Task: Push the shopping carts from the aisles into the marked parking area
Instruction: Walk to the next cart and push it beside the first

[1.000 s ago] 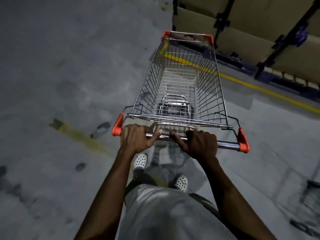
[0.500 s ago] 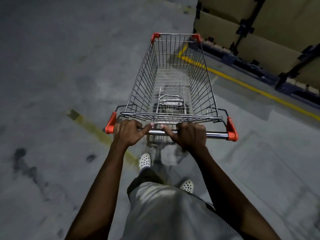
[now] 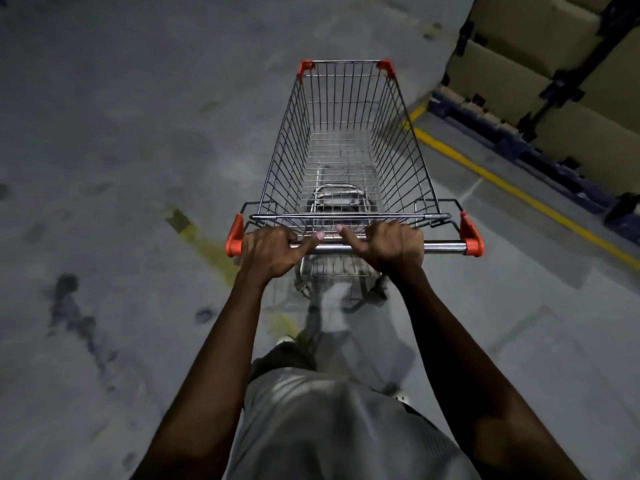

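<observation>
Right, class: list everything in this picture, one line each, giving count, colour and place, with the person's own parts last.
cart: one, silver wire with orange corners, centre, basket empty
handle: one, chrome with orange ends, near end of cart
floor: one, grey concrete, stained, all around
yellow line: one, bright, right, along the rack
faded line: one, worn yellow, left of cart
rack: one, dark blue, upper right
boxes: several, tan, on the rack
left hand: one, gripping handle
right hand: one, gripping handle

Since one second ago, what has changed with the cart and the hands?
The wire shopping cart with orange corners swung left, away from the yellow floor line and the cardboard-box racks, and rolled forward. Left hand and right hand kept gripping the metal handle bar; basket still empty.
</observation>
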A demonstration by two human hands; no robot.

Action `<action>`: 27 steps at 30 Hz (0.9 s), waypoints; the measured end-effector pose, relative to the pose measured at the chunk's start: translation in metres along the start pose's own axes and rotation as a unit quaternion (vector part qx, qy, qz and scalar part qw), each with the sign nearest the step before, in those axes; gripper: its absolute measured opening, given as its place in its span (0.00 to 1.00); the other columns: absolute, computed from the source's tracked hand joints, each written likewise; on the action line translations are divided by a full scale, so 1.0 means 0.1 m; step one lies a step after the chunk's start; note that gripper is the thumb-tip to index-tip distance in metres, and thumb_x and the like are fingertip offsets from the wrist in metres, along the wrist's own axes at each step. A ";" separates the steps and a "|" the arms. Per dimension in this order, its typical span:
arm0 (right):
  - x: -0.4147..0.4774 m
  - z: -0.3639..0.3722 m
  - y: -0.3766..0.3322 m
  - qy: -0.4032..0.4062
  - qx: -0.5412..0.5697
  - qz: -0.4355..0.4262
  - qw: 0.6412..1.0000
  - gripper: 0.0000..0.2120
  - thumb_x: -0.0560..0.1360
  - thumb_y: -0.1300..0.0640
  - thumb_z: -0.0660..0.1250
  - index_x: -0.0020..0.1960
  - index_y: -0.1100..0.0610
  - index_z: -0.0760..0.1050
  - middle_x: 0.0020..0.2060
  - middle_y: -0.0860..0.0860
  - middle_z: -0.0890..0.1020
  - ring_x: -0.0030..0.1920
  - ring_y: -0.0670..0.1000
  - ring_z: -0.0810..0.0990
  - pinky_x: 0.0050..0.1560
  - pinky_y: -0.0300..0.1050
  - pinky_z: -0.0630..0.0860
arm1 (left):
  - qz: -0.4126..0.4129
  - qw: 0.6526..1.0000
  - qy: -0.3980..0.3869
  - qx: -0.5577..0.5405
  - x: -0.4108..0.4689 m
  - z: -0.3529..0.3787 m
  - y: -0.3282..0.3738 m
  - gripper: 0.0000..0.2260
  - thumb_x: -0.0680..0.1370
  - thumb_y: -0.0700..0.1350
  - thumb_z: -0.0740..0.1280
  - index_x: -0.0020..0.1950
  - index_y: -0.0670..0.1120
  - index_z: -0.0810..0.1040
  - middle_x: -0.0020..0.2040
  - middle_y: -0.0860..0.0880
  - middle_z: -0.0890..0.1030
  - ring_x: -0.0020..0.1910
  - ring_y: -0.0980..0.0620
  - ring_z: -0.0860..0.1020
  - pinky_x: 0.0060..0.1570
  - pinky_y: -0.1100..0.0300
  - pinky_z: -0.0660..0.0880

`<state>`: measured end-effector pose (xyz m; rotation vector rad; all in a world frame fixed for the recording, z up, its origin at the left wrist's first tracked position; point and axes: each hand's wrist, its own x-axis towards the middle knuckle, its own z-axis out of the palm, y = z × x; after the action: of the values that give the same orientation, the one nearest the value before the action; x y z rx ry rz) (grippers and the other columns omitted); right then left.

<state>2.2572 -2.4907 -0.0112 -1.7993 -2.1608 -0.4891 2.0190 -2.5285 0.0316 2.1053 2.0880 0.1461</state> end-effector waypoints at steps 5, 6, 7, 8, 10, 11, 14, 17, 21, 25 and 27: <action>0.76 0.02 -0.36 -0.212 0.041 0.041 0.976 0.49 0.72 0.17 0.40 0.46 0.56 0.82 0.43 0.59 0.84 0.47 0.59 0.83 0.46 0.51 0.71 | -0.021 0.999 -0.022 -0.018 0.52 -0.08 -0.50 0.40 0.70 0.83 0.48 0.33 0.50 0.80 0.29 0.53 0.76 0.35 0.50 0.77 0.43 0.56 0.68; 0.89 0.04 -0.44 -0.194 0.031 0.039 0.980 0.48 0.72 0.17 0.40 0.43 0.55 0.81 0.40 0.59 0.84 0.44 0.58 0.83 0.45 0.50 0.70 | -0.025 0.999 -0.023 -0.027 0.62 -0.09 -0.60 0.40 0.70 0.83 0.49 0.32 0.49 0.80 0.29 0.53 0.76 0.34 0.51 0.77 0.44 0.55 0.68; 1.01 0.07 -0.54 -0.192 0.032 0.036 0.980 0.47 0.73 0.18 0.40 0.41 0.55 0.81 0.38 0.58 0.84 0.43 0.58 0.84 0.47 0.51 0.71 | -0.029 0.998 -0.027 -0.040 0.72 -0.12 -0.69 0.40 0.70 0.83 0.49 0.32 0.49 0.80 0.28 0.52 0.77 0.33 0.54 0.76 0.44 0.55 0.68; 1.13 0.14 -0.62 -0.194 0.032 0.027 0.980 0.46 0.74 0.18 0.40 0.41 0.55 0.81 0.37 0.57 0.84 0.43 0.57 0.84 0.51 0.52 0.72 | -0.035 0.997 -0.034 -0.055 0.83 -0.14 -0.79 0.40 0.70 0.83 0.49 0.33 0.48 0.81 0.28 0.52 0.77 0.32 0.55 0.76 0.44 0.55 0.68; 1.36 0.27 -0.70 -0.207 0.024 0.006 0.978 0.45 0.75 0.20 0.41 0.41 0.55 0.81 0.36 0.57 0.83 0.42 0.56 0.83 0.59 0.56 0.71 | -0.042 0.995 -0.041 -0.076 1.02 -0.17 -0.98 0.41 0.70 0.83 0.49 0.35 0.48 0.82 0.28 0.51 0.79 0.33 0.56 0.76 0.46 0.55 0.70; 1.48 0.31 -0.71 -0.215 0.019 0.001 0.976 0.44 0.76 0.21 0.41 0.40 0.55 0.81 0.35 0.56 0.83 0.41 0.56 0.83 0.60 0.57 0.71 | -0.046 0.995 -0.041 -0.083 1.11 -0.18 -1.06 0.42 0.71 0.82 0.49 0.35 0.46 0.81 0.29 0.50 0.79 0.33 0.56 0.77 0.47 0.56 0.71; 1.82 0.51 -0.65 -0.212 -0.030 -0.023 0.977 0.44 0.78 0.24 0.39 0.38 0.54 0.81 0.30 0.54 0.78 0.36 0.56 0.81 0.52 0.54 0.73 | -0.078 0.992 -0.024 -0.095 1.41 -0.20 -1.27 0.41 0.71 0.82 0.50 0.29 0.45 0.73 0.27 0.49 0.78 0.31 0.53 0.78 0.47 0.57 0.72; 2.26 0.69 -0.65 -0.253 -0.059 -0.053 0.964 0.46 0.78 0.23 0.36 0.35 0.54 0.79 0.28 0.54 0.73 0.32 0.55 0.78 0.41 0.47 0.76 | -0.158 0.979 -0.003 -0.126 1.75 -0.22 -1.45 0.41 0.70 0.83 0.46 0.27 0.46 0.69 0.26 0.50 0.75 0.33 0.48 0.78 0.52 0.52 0.74; 2.99 0.95 -0.79 -0.281 -0.008 -0.085 0.956 0.47 0.71 0.17 0.37 0.32 0.56 0.72 0.33 0.57 0.78 0.40 0.56 0.81 0.45 0.48 0.75 | -0.252 0.961 -0.019 -0.111 2.35 -0.28 -1.68 0.47 0.69 0.83 0.39 0.29 0.44 0.78 0.33 0.45 0.80 0.40 0.44 0.80 0.58 0.47 0.73; 3.77 1.22 -0.92 -0.291 0.021 -0.131 0.947 0.47 0.72 0.18 0.39 0.34 0.57 0.76 0.37 0.58 0.81 0.44 0.57 0.82 0.44 0.49 0.71 | -0.321 0.936 -0.037 -0.140 3.03 -0.31 -1.94 0.54 0.63 0.86 0.36 0.38 0.42 0.84 0.40 0.40 0.85 0.45 0.41 0.84 0.61 0.45 0.73; 4.16 1.36 -1.01 -0.291 0.027 -0.150 0.944 0.46 0.73 0.19 0.40 0.33 0.57 0.75 0.31 0.54 0.76 0.40 0.55 0.79 0.43 0.48 0.68 | -0.322 0.936 -0.039 -0.135 3.33 -0.36 -2.05 0.53 0.64 0.86 0.37 0.35 0.42 0.82 0.40 0.40 0.85 0.45 0.41 0.84 0.60 0.46 0.74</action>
<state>2.0825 -2.0800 0.0361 -1.7440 -2.8296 0.0675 1.8155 -2.1935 0.0111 1.1786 2.4172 0.2364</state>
